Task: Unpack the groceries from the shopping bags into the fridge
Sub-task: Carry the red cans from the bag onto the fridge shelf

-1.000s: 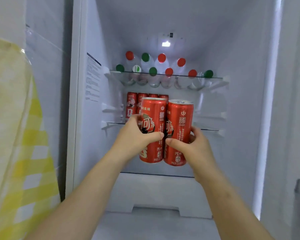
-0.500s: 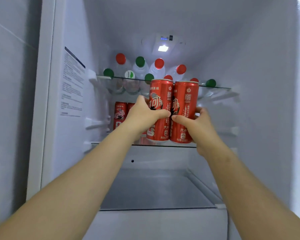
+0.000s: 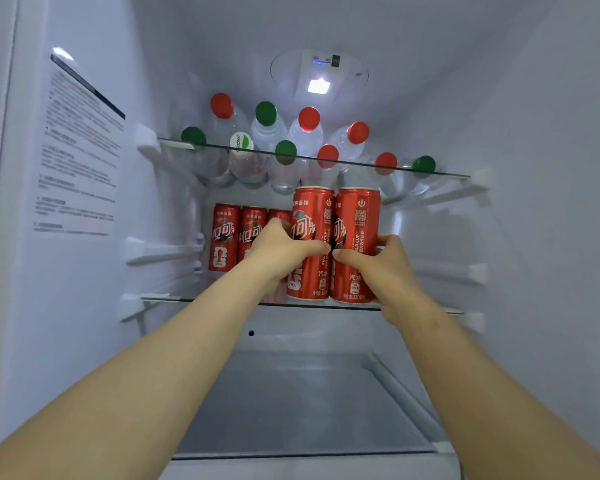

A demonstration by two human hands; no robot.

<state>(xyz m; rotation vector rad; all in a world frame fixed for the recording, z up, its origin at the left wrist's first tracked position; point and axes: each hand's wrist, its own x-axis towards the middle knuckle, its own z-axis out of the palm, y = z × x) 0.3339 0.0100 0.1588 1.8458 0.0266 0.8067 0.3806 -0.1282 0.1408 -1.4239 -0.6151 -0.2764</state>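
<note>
Head view: left hand (image 3: 280,249) and right hand (image 3: 386,269) raised cans (image 3: 313,216) to shelf (image 3: 174,300).

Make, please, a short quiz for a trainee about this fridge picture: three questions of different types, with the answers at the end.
1. True or false: the left hand grips the left can and the right hand grips the right can.
2. Where do the water bottles lie? A. on the upper glass shelf; B. on the fridge floor; C. in a door rack.
3. Fill in: the back-row cans stand to the ____ of the two held cans.
Key: 1 true; 2 A; 3 left.
</note>
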